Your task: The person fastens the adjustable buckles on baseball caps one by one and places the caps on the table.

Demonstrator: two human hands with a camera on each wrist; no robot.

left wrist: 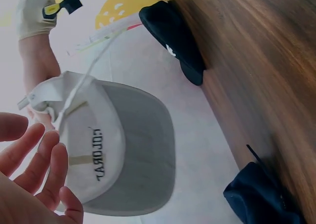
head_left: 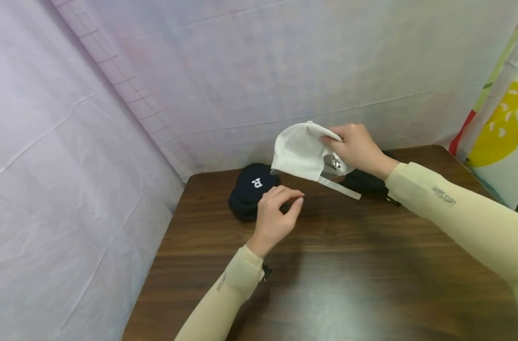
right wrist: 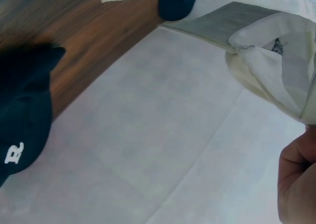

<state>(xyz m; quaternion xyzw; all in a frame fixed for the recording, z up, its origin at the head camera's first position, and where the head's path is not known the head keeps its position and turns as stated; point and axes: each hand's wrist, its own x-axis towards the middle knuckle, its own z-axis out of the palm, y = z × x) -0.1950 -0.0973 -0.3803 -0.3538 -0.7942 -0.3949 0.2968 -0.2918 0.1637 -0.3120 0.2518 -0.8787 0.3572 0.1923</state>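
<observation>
My right hand pinches a white cap by its back edge, between thumb and fingers, and holds it above the table. The cap's loose white strap hangs down with its end free. Seen from below in the left wrist view, the cap has a grey under-brim and dark lettering inside. My left hand is lower and to the left, fingers relaxed and bent with nothing between them; in the left wrist view its fingers overlap the cap in the picture, and I cannot tell whether they touch.
On the brown wooden table, a dark navy cap with a white R lies behind my left hand. Another dark cap lies behind my right wrist, partly hidden; its own white R shows in the right wrist view. Pale cloth hangs behind the table.
</observation>
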